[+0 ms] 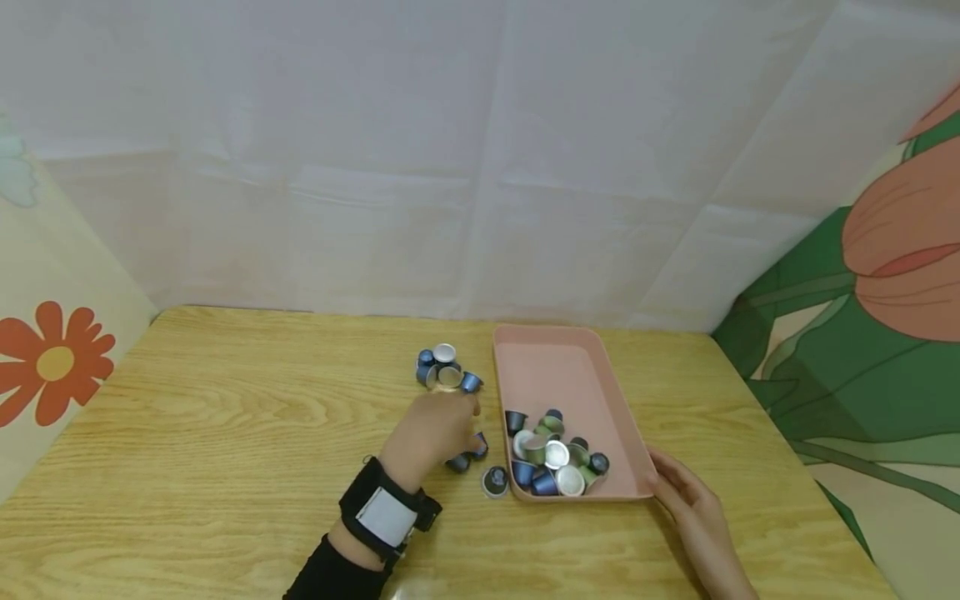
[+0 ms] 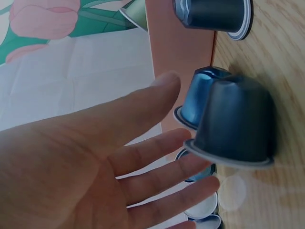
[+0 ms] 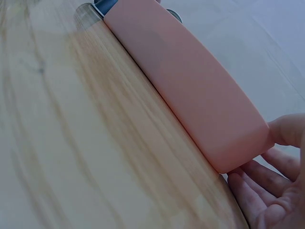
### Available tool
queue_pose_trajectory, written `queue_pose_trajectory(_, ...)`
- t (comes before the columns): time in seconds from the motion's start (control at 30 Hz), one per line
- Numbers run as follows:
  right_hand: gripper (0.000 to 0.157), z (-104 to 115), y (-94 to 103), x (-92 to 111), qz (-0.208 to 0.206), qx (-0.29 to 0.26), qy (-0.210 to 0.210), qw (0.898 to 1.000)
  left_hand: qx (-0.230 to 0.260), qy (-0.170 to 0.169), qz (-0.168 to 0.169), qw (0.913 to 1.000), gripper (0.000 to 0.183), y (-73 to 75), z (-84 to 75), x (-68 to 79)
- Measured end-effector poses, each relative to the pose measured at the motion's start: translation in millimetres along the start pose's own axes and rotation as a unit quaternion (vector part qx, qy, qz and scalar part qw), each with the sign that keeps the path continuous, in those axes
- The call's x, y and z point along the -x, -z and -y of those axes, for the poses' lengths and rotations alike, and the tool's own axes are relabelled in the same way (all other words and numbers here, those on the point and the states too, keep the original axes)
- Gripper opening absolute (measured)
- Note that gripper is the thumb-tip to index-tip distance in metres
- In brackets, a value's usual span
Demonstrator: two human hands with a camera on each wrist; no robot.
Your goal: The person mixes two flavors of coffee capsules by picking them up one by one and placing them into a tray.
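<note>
On the wood-grain bench [image 1: 225, 417], in front of a hanging white cloth [image 1: 375, 167], a shallow pink tray [image 1: 551, 367] lies lengthwise away from the person. Taking twelve o'clock as the far side, I see a heap of coffee capsules [image 1: 557, 454] bunched at the tray's six-to-seven o'clock end, blue, green and dark ones at all angles, several showing silvery lids; its twelve o'clock end is bare.

Of the two hands, the right hand [image 1: 693, 504] is at the tray's four-to-five o'clock corner, thumb at the upper edge and fingers against the outer wall lower down, gripping that corner. The left hand [image 1: 431, 433] is at nine o'clock from the tray, low over the bench. From its wrist I see thumb and fingers spread well apart, fairly straight, with nothing grasped; whether a fingertip brushes a capsule I cannot tell.

Just beside those fingers, at about four o'clock from the left hand, a dark blue capsule [image 2: 236, 124] partly covers a brighter blue capsule [image 2: 202, 98] in the wrist view. A little further that way, a dark capsule [image 1: 495, 482] sits near the tray's seven o'clock corner. At twelve o'clock from the left hand is a loose cluster of capsules [image 1: 448, 377], blue sides and pale lids showing.

A black wristband [image 1: 382, 512] with a white patch circles the left wrist.
</note>
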State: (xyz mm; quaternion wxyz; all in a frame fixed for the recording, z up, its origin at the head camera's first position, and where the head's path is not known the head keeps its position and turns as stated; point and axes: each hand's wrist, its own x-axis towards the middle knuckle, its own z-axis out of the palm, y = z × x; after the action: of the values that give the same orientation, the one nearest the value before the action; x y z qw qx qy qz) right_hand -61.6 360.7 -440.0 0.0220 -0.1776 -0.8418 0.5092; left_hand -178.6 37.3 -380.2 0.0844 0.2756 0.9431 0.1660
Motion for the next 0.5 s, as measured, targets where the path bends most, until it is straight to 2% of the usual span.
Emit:
queue_pose_trajectory(0.2, 0.062, 0, 0.4, -1, 0.0, 0.002, -0.001, 1.0, 0.005, -0.001, 0.031, 0.9995, 0.036, -5.5, -3.0, -2.0)
queue_pose_trajectory(0.3, 0.064, 0, 0.3, -2, 0.002, 0.001, -0.007, 1.0, -0.01, -0.005, 0.031, 0.9995, 0.039, -10.1, -5.0, -2.8)
queue_pose_trajectory(0.5, 0.061, -1, 0.0, -2, -0.004, -0.007, 0.01, 1.0, -0.036, -0.002, 0.032, 0.9989, 0.048, -16.6, -8.1, -2.8)
